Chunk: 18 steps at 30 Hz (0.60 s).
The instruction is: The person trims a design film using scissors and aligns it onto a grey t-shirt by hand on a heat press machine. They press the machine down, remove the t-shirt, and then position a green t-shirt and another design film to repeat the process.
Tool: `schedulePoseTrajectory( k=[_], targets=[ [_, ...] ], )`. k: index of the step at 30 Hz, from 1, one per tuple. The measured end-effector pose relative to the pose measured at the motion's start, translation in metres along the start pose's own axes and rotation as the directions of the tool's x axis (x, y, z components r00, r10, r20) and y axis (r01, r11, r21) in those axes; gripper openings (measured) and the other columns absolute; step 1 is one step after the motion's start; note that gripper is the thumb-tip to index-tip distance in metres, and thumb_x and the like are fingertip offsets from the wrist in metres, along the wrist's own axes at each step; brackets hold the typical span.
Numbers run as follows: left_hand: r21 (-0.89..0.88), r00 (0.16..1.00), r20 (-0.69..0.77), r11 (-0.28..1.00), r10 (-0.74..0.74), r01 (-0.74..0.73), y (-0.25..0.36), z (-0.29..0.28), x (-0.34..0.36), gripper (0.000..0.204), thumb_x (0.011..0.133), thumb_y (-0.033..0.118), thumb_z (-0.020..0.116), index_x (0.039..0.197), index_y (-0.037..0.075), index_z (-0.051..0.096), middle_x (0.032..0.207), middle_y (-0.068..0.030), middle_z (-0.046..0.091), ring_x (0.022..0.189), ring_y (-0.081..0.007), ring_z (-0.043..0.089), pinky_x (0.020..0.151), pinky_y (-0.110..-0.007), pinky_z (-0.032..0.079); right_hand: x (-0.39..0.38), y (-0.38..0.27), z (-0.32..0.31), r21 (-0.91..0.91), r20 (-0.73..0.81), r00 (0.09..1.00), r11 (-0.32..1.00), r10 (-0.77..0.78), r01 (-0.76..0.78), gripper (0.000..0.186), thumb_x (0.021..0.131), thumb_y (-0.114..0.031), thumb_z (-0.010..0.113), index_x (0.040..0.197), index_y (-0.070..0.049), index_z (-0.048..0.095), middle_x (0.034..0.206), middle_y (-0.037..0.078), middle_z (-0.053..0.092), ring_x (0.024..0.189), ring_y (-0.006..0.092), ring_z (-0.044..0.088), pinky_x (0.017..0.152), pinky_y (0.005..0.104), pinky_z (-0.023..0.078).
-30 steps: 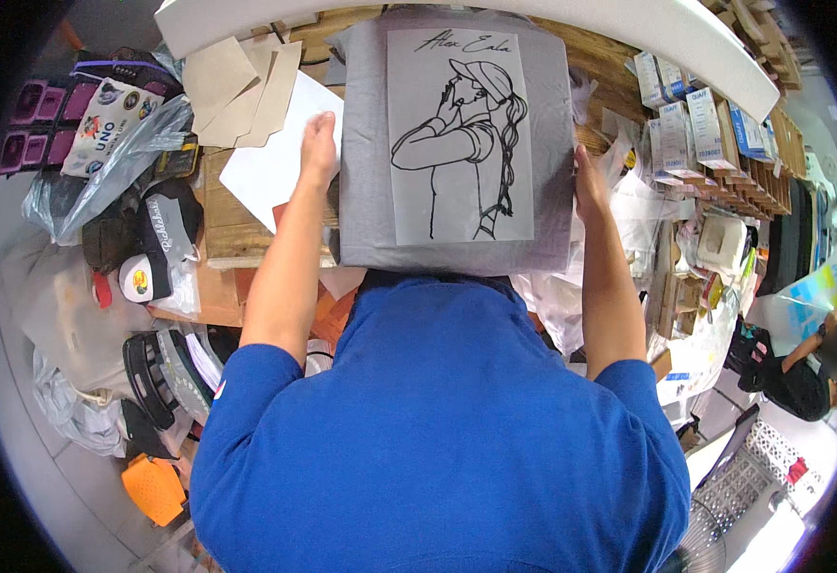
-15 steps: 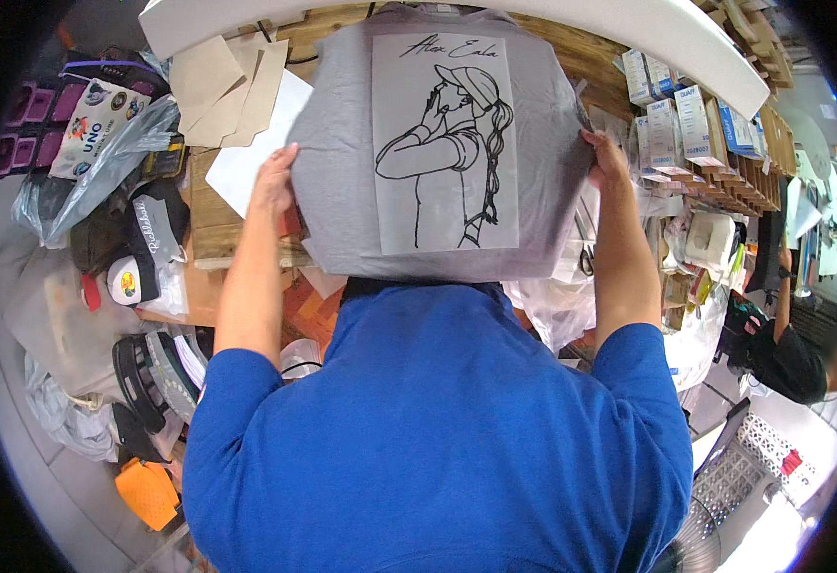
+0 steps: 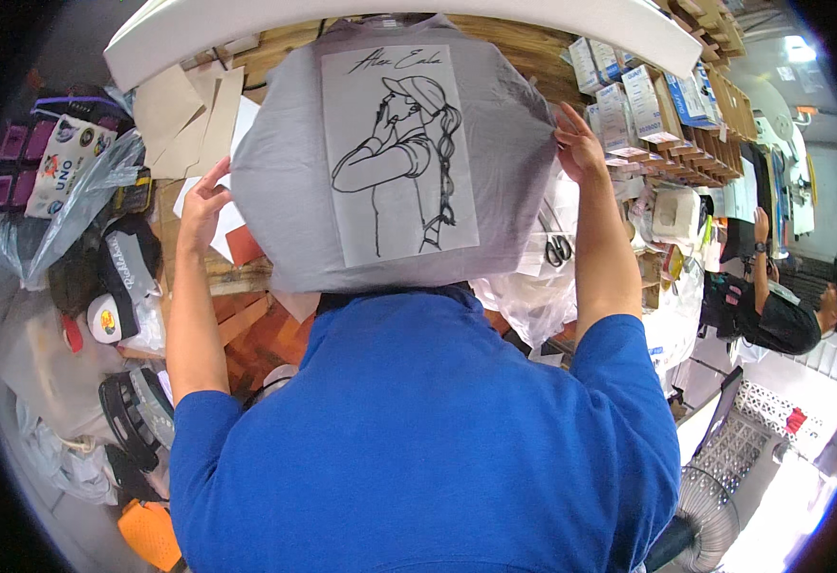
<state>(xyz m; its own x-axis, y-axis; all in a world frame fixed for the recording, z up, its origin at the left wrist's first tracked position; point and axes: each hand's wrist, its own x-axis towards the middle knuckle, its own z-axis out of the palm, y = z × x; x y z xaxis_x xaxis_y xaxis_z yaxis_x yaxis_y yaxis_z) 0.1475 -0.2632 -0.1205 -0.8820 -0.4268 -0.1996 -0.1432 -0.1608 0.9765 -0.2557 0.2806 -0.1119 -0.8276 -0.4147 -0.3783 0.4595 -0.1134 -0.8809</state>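
Observation:
A grey T-shirt (image 3: 285, 191) is spread in front of me, with a translucent sheet (image 3: 352, 220) carrying a black line drawing of a figure in a cap and some script lettering. My left hand (image 3: 206, 202) is closed on the shirt's left edge, and my right hand (image 3: 579, 145) pinches its right edge. Pale paper pieces (image 3: 165, 110) lie beyond my left hand. Black scissors (image 3: 558, 250) rest on crumpled clear plastic (image 3: 504, 304) right of the shirt.
A white bar (image 3: 399, 11) spans the far side of the wooden table (image 3: 533, 55). Small boxes (image 3: 653, 105) stack at the right. Caps (image 3: 113, 286) and bagged items (image 3: 65, 210) crowd the left. Another person (image 3: 782, 320) is at the right, above a fan (image 3: 700, 516).
Both hands have lifted out sideways with the shirt, spreading it wider and shifting it left. The scissors have come into view. The other person's arm has risen.

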Motion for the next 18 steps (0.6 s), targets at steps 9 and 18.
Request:
schedulePoseTrajectory(
  k=[9,18],
  targets=[
    [0.593,0.839,-0.17,0.626,-0.517,0.506,0.033,0.054,-0.045,0.054,0.083,0.001,0.064,0.136,0.002,0.056,0.125,-0.0098,0.065,0.098,-0.0169,0.063,0.09,-0.033,0.051,-0.01,-0.015,-0.039,-0.604,-0.195,0.963,0.797,-0.187,0.033,0.036,0.096,-0.02,0.066,0.13,-0.007,0.064,0.114,0.004,0.072,0.09,0.0107,0.065,0.074,0.026,0.05],
    [0.56,0.991,-0.125,0.828,0.039,0.038,-0.043,0.123,-0.137,0.041,0.081,-0.007,0.059,0.122,-0.002,0.064,0.113,-0.0205,0.07,0.107,-0.0279,0.068,0.094,-0.036,0.052,-0.119,-0.288,0.092,-0.968,0.234,0.329,-0.187,-0.915,0.168,0.025,0.096,-0.024,0.065,0.115,-0.008,0.072,0.103,0.01,0.072,0.099,0.0194,0.066,0.089,0.0316,0.05]
  ],
)
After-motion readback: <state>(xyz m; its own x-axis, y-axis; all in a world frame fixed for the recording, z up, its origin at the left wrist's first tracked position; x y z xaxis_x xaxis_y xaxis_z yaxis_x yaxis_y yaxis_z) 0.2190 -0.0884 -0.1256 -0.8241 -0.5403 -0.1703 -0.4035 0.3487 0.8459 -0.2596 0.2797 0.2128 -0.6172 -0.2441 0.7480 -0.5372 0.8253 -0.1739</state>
